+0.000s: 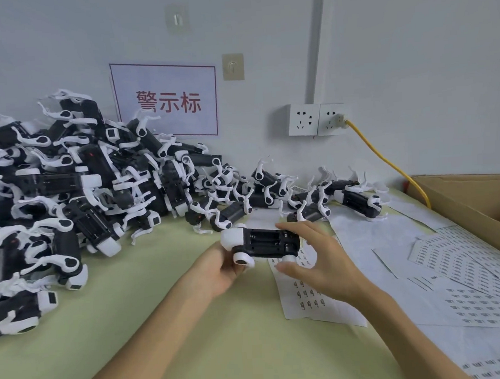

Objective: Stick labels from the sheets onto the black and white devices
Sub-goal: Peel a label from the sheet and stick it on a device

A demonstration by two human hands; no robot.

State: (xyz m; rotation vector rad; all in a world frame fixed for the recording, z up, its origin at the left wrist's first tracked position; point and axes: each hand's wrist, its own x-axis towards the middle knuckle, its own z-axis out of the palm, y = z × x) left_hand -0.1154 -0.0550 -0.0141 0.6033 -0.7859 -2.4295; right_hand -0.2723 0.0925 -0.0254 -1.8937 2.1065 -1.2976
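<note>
Black plastic body with white ends: one device [265,242] held just off the table [193,339] between both hands, open battery bay facing up. Left hand [221,267] curled round the white left end, fingers tucked underneath. Right hand [323,261] spanning the other end, forefinger laid over the far edge, thumb at the near edge beside a round white cap, fingers only loosely bent, pinching the body between them. Directly beneath the right hand, a label sheet [311,299] lying flat on the pale green surface, small dark labels in rows. Right of that grip, more sheets [464,267] fanned and overlapping, reaching to a cardboard box [478,201]. Left of the left hand and beyond it, a big heap [67,194] of the same devices, white arms sticking out, thinning to a scatter just behind the held one. Further back, past the fingertips, a wall sign [167,100] in red characters, a double socket [316,118], and a yellow cable [387,160] plugged in.
</note>
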